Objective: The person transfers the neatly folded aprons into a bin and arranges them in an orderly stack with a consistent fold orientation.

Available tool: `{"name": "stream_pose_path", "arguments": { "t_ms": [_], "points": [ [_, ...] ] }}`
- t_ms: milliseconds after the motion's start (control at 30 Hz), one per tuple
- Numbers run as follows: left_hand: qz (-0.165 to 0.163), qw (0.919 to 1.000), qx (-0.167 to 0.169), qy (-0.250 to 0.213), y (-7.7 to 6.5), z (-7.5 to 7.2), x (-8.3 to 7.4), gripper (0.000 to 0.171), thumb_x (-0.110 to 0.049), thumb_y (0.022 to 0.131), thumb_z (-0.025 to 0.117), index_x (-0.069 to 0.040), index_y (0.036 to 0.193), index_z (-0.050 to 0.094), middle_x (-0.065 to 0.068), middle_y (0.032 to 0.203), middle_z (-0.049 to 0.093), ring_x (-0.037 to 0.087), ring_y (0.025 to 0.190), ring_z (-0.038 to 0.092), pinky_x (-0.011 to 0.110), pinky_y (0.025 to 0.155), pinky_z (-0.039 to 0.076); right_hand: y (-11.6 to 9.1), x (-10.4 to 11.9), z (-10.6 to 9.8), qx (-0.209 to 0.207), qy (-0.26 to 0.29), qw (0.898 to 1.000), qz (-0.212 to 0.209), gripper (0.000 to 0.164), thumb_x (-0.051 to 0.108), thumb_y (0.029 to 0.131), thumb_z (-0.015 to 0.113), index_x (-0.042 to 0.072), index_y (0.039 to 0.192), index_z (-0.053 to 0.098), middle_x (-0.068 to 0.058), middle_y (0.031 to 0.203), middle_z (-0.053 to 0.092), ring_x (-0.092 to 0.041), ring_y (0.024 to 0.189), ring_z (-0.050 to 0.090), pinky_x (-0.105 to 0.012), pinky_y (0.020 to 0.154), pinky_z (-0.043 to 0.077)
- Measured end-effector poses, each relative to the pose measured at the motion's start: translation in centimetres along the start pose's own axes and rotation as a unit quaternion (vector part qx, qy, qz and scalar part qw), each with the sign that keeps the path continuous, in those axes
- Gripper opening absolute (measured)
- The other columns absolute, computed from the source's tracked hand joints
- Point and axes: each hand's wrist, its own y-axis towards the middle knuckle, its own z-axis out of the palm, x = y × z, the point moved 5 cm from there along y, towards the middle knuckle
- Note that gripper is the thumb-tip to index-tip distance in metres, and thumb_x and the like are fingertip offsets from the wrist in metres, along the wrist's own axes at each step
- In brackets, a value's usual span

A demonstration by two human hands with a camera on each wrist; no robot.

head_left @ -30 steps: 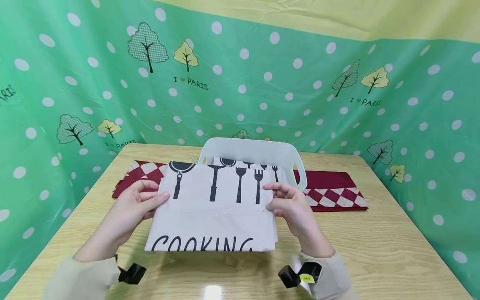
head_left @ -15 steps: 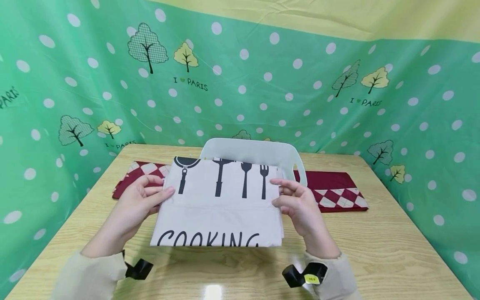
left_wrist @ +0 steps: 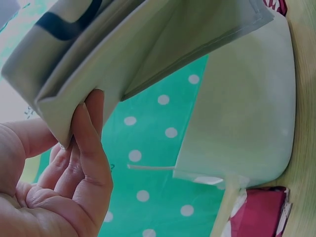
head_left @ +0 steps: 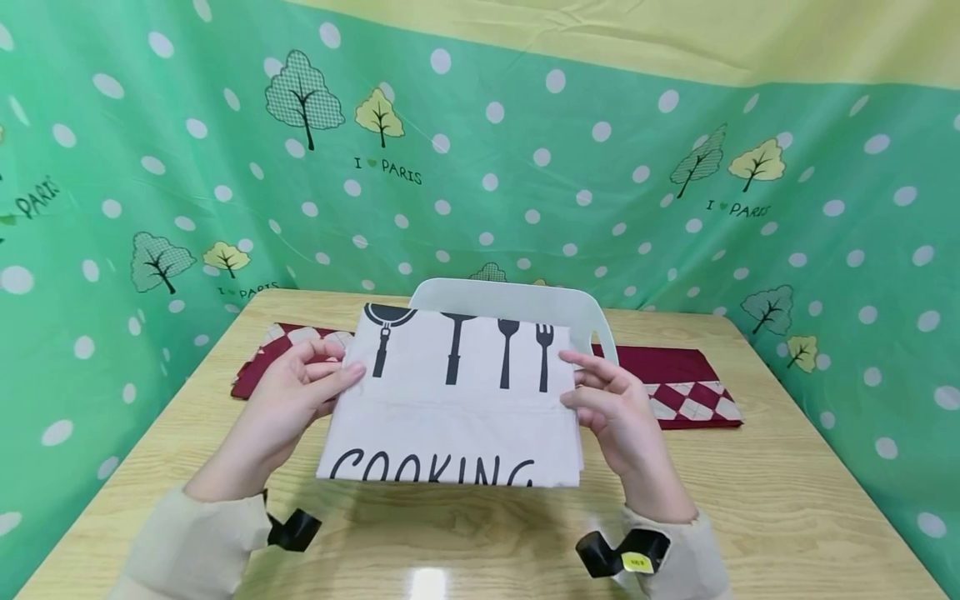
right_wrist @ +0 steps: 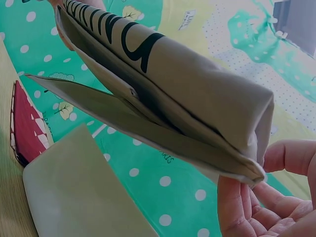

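Note:
Both hands hold up a folded white cloth (head_left: pixel 457 425) printed with dark kitchen utensils and the word COOKING. My left hand (head_left: pixel 288 404) pinches its left side between thumb and fingers. At the opposite side, my right hand (head_left: pixel 618 421) pinches the edge the same way. Several folded layers of the cloth (left_wrist: pixel 113 54) show from below in the left wrist view, raised over the table. Directly behind it stands a white plastic basket (head_left: pixel 510 293), whose front and contents the cloth hides in the head view.
A folded dark red cloth (head_left: pixel 258 367) with a diamond border lies left of the basket. To the right lies another red diamond-bordered cloth (head_left: pixel 675 367). They rest on a wooden table (head_left: pixel 757 500), with a green dotted curtain (head_left: pixel 480 167) behind and at the sides.
The white cloth has moved up and to the right in both hands. It covers the matching printed fabric that showed at the basket a second ago.

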Motion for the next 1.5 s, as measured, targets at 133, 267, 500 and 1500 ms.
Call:
{"name": "stream_pose_path", "arguments": {
  "t_ms": [133, 267, 500, 1500],
  "points": [
    [0.004, 1.0, 0.001, -0.003, 0.2, 0.3, -0.2, 0.033, -0.018, 0.093, 0.07, -0.006, 0.112, 0.046, -0.01, 0.086, 0.072, 0.007, 0.077, 0.069, 0.024, 0.071, 0.06, 0.1, 0.2, -0.3, 0.001, 0.008, 1.0, -0.007, 0.044, -0.013, 0.083, 0.058, 0.021, 0.107, 0.073, 0.0, 0.084, 0.063, -0.01, 0.073, 0.064, -0.022, 0.062, 0.059],
    [0.004, 0.9999, -0.004, -0.01, 0.5, 0.7, -0.3, 0.032, -0.018, 0.093, 0.07, -0.007, 0.113, 0.046, -0.011, 0.085, 0.072, 0.006, 0.074, 0.069, 0.024, 0.068, 0.06, 0.2, 0.4, -0.5, 0.001, 0.014, 1.0, -0.009, 0.045, -0.014, 0.083, 0.058, 0.021, 0.108, 0.074, 0.0, 0.083, 0.064, -0.008, 0.07, 0.063, -0.021, 0.06, 0.058],
    [0.003, 0.9988, -0.015, -0.045, 1.0, 1.4, 0.0, 0.03, -0.019, 0.092, 0.071, -0.007, 0.111, 0.051, -0.01, 0.083, 0.073, 0.007, 0.071, 0.07, 0.025, 0.067, 0.061, 0.4, 0.9, -1.0, -0.002, 0.0, 1.0, -0.006, 0.044, -0.013, 0.084, 0.058, 0.02, 0.108, 0.073, 0.0, 0.086, 0.068, -0.009, 0.072, 0.066, -0.018, 0.056, 0.054],
    [0.028, 0.9994, -0.018, -0.009, 2.1, 2.9, -1.1, 0.051, -0.026, 0.092, 0.071, -0.002, 0.136, 0.058, -0.001, 0.119, 0.07, 0.004, 0.095, 0.07, 0.021, 0.083, 0.058, 2.0, 3.1, -2.6, -0.01, -0.043, 0.999, 0.004, 0.039, -0.004, 0.09, 0.061, 0.022, 0.116, 0.075, 0.003, 0.093, 0.072, -0.012, 0.084, 0.07, -0.027, 0.07, 0.061]
  ]
}}
